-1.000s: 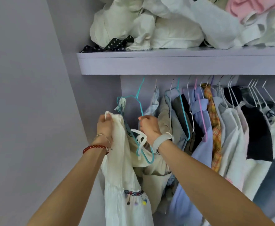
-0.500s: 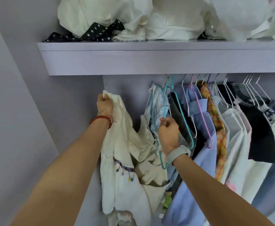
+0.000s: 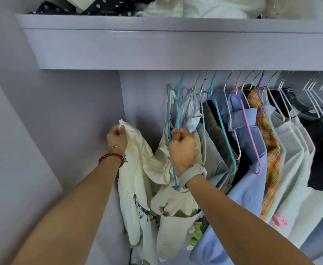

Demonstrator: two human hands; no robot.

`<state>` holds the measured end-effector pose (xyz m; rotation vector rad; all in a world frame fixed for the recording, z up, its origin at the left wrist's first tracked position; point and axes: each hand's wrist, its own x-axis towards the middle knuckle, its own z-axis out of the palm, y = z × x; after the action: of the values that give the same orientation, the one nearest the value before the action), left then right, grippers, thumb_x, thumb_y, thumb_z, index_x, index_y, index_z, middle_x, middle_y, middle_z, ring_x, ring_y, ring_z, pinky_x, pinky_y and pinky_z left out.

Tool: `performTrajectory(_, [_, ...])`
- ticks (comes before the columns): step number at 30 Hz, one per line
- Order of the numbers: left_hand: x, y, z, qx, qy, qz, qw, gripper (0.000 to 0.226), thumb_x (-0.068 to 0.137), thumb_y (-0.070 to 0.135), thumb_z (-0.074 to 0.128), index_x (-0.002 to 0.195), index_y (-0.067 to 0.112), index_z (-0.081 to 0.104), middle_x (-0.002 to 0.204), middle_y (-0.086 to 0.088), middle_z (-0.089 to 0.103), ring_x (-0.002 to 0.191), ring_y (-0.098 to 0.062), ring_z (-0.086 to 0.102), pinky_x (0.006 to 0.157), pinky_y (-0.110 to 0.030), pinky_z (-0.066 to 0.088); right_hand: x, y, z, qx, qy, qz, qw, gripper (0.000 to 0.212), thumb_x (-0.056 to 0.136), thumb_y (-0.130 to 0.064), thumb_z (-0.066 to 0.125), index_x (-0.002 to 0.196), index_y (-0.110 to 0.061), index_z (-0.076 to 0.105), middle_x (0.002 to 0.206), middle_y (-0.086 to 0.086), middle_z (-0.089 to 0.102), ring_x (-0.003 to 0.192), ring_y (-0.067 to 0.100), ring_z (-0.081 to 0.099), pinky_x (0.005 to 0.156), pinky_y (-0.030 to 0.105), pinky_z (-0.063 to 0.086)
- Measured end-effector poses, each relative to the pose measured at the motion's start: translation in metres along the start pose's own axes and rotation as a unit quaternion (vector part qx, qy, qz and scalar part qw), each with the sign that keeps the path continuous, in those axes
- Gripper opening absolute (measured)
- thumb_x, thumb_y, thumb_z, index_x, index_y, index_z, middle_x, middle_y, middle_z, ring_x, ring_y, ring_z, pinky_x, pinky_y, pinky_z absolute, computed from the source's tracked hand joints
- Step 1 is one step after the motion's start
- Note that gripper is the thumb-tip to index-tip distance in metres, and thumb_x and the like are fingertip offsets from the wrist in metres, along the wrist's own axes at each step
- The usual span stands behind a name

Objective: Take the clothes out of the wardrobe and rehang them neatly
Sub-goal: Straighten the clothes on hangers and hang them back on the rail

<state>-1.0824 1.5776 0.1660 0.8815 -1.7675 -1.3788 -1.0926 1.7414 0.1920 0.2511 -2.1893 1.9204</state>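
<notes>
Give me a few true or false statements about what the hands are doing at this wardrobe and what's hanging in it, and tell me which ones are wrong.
1. The left hand grips the cream garment. True.
2. The right hand is empty. False: it is closed around a teal hanger.
3. A plaid shirt hangs among the clothes. True.
4. The shelf above is bare. False: fabric is piled on it.
5. A red bead bracelet is on the right wrist. False: it is on the left.
</notes>
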Motion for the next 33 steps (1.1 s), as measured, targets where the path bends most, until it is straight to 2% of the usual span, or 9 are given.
performTrajectory(3, [0.013, 0.008, 0.003, -0.009, 0.009, 0.037, 0.999, 0.018, 0.097, 0.018, 0.044, 0.098, 0.005, 0.057, 0.066, 0.004, 0.042, 0.08, -0.018, 0.043, 0.051, -0.011, 0.033, 0.017, -0.008, 0.012, 0.028, 0.003, 0.016, 0.999, 0.024, 0.093, -0.006, 0.039, 0.094, 0.002, 0.062, 0.055, 0.0, 0.045, 0.054, 0.017, 0.041, 0.06, 0.027, 0.036])
performTrajectory(6, [0.021, 0.008, 0.006, 0.008, -0.004, 0.038, 0.999, 0.016, 0.097, 0.016, 0.043, 0.101, 0.005, 0.054, 0.077, -0.003, 0.052, 0.085, -0.019, 0.045, 0.056, -0.021, 0.036, 0.04, -0.013, 0.019, 0.011, 0.008, 0.049, 0.999, 0.025, 0.093, -0.005, 0.037, 0.098, 0.006, 0.059, 0.077, 0.019, 0.059, 0.071, 0.023, 0.048, 0.064, 0.027, 0.035])
performTrajectory(9, [0.02, -0.007, 0.01, 0.062, -0.075, 0.013, 0.995, 0.034, 0.095, 0.007, 0.045, 0.129, 0.004, 0.045, 0.124, -0.015, 0.054, 0.111, -0.027, 0.05, 0.088, -0.026, 0.039, 0.047, -0.009, 0.023, 0.008, 0.002, 0.066, 0.998, 0.026, 0.094, -0.006, 0.037, 0.103, 0.007, 0.058, 0.093, 0.024, 0.061, 0.082, 0.028, 0.052, 0.065, 0.024, 0.033])
performTrajectory(12, [0.015, -0.024, 0.015, 0.074, -0.109, -0.022, 0.991, 0.05, 0.093, 0.007, 0.049, 0.14, 0.011, 0.033, 0.142, -0.013, 0.04, 0.127, -0.03, 0.042, 0.106, -0.032, 0.034, 0.048, -0.005, 0.02, 0.012, -0.002, 0.087, 0.996, 0.027, 0.094, -0.007, 0.038, 0.107, 0.004, 0.06, 0.103, 0.022, 0.063, 0.097, 0.034, 0.056, 0.079, 0.029, 0.041])
performTrajectory(16, [-0.003, -0.024, 0.019, 0.05, -0.108, -0.03, 0.992, 0.046, 0.094, 0.01, 0.049, 0.138, 0.009, 0.036, 0.142, -0.014, 0.038, 0.128, -0.029, 0.039, 0.107, -0.04, 0.034, 0.052, -0.002, 0.016, 0.035, -0.034, 0.106, 0.993, 0.023, 0.094, -0.009, 0.038, 0.098, -0.005, 0.061, 0.084, 0.011, 0.053, 0.081, 0.024, 0.05, 0.083, 0.041, 0.047])
performTrajectory(20, [-0.036, -0.016, 0.021, 0.058, -0.095, 0.072, 0.991, 0.04, 0.094, 0.011, 0.048, 0.134, 0.006, 0.041, 0.137, -0.015, 0.042, 0.127, -0.027, 0.04, 0.106, -0.028, 0.031, 0.042, 0.002, 0.008, 0.016, -0.087, 0.034, 0.995, 0.022, 0.092, -0.004, 0.034, 0.077, -0.012, 0.048, 0.074, 0.013, 0.047, 0.069, 0.023, 0.045, 0.071, 0.038, 0.043])
performTrajectory(24, [-0.068, -0.009, 0.023, 0.02, -0.096, 0.144, 0.985, 0.038, 0.094, 0.008, 0.048, 0.132, 0.006, 0.044, 0.133, -0.006, 0.043, 0.121, -0.01, 0.037, 0.102, -0.018, 0.026, 0.026, 0.008, -0.011, -0.016, -0.118, -0.045, 0.992, 0.03, 0.094, -0.002, 0.032, 0.118, -0.003, 0.051, 0.075, 0.007, 0.046, 0.063, 0.013, 0.04, 0.067, 0.027, 0.036])
performTrajectory(29, [-0.098, -0.015, 0.022, -0.022, -0.105, 0.105, 0.989, 0.035, 0.095, 0.01, 0.048, 0.13, 0.01, 0.045, 0.134, -0.007, 0.044, 0.12, -0.014, 0.04, 0.106, -0.032, 0.034, 0.0, 0.015, -0.034, -0.013, -0.12, -0.034, 0.992, 0.039, 0.099, -0.012, 0.034, 0.137, -0.006, 0.037, 0.126, 0.014, 0.052, 0.115, 0.021, 0.049, 0.087, 0.009, 0.029])
performTrajectory(33, [-0.126, -0.018, 0.015, -0.004, -0.103, 0.12, 0.987, 0.035, 0.095, 0.01, 0.048, 0.129, 0.011, 0.046, 0.131, -0.004, 0.044, 0.118, -0.01, 0.039, 0.103, -0.028, 0.032, -0.022, 0.028, -0.063, 0.009, -0.116, -0.057, 0.992, 0.038, 0.098, -0.008, 0.037, 0.136, -0.006, 0.039, 0.126, 0.009, 0.052, 0.119, 0.018, 0.048, 0.094, 0.007, 0.032])
